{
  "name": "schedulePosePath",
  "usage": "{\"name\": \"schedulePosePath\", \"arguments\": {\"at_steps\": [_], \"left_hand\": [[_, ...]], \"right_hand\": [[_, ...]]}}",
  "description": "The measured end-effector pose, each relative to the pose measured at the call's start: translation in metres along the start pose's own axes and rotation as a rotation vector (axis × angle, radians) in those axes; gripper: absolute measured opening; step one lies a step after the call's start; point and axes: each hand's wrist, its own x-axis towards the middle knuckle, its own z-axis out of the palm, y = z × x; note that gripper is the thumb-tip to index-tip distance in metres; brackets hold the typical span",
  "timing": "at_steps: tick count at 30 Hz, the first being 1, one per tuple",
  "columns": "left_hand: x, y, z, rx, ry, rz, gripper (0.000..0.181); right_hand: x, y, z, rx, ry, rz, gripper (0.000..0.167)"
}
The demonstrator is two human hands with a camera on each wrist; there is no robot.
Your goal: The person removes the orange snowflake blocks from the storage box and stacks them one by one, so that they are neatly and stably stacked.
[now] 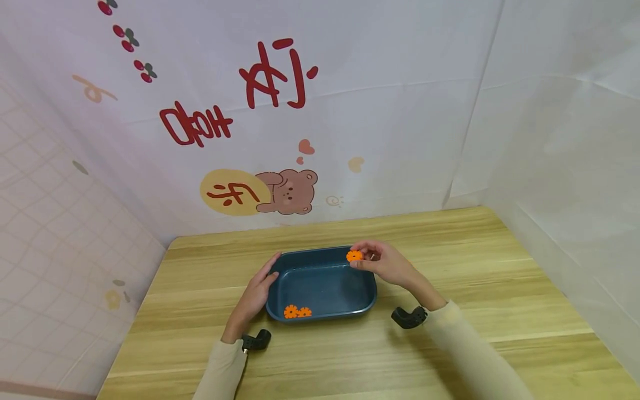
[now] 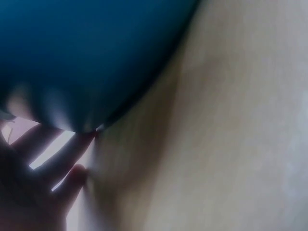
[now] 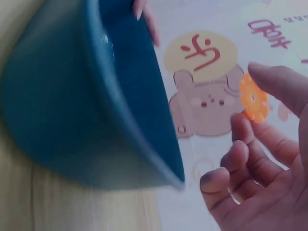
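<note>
A dark blue rectangular basin (image 1: pixel 325 286) sits on the table. My left hand (image 1: pixel 254 297) holds its left end, with the thumb over the rim and the fingers along the outer wall. Between thumb and fingertips, my right hand (image 1: pixel 389 265) pinches an orange notched plastic disc (image 1: pixel 354 255), above the basin's far right corner. The right wrist view shows this flower-like disc (image 3: pixel 253 98) from its flat face. Two more orange discs (image 1: pixel 291 311) lie inside the basin at its near left corner, one partly overlapping the other.
The wood-grain table (image 1: pixel 320 366) meets a white printed cloth (image 1: pixel 400 111) at the back and sides. A sliver of orange (image 1: pixel 410 263) shows just behind the right wrist. Each wrist carries a black camera mount (image 1: pixel 409 318).
</note>
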Motion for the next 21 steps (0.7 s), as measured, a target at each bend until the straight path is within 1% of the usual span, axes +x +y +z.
{"name": "schedulePosePath", "arguments": {"at_steps": [6,14,18,21], "left_hand": [[0.0,0.001,0.001,0.01,0.008,-0.005,0.049],[0.001,0.001,0.001,-0.004,0.011,0.002,0.049],[0.001,0.001,0.001,0.002,0.002,0.008,0.049],[0.001,0.001,0.0,0.002,0.0,0.011,0.049]], "right_hand": [[-0.009,0.015,-0.017,-0.037,0.065,-0.025,0.029],[-0.019,0.036,-0.038,-0.103,0.125,0.032,0.031],[-0.023,0.049,-0.048,-0.119,0.161,0.025,0.032],[-0.027,0.06,-0.054,-0.128,0.183,0.006,0.032]]}}
